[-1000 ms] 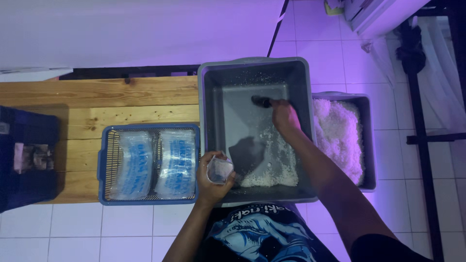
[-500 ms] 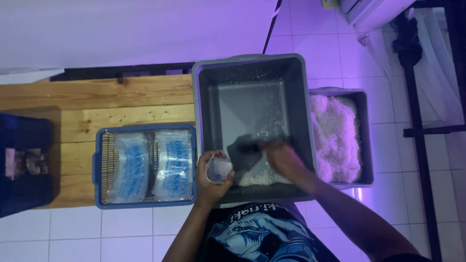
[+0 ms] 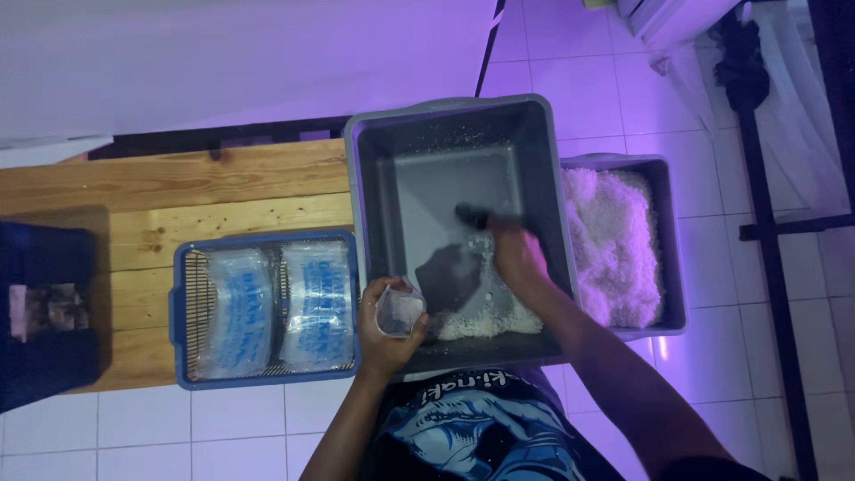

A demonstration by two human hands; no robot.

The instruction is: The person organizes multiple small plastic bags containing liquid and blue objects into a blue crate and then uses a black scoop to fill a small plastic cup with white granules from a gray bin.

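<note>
The left hand point(image 3: 387, 334) curls around a small clear bag point(image 3: 398, 310) at the grey tub's point(image 3: 445, 120) seven o'clock edge while the right hand point(image 3: 519, 256) grips a dark scoop point(image 3: 456, 274) over white grains point(image 3: 488, 316), which might spill past the narrow bag mouth.
</note>
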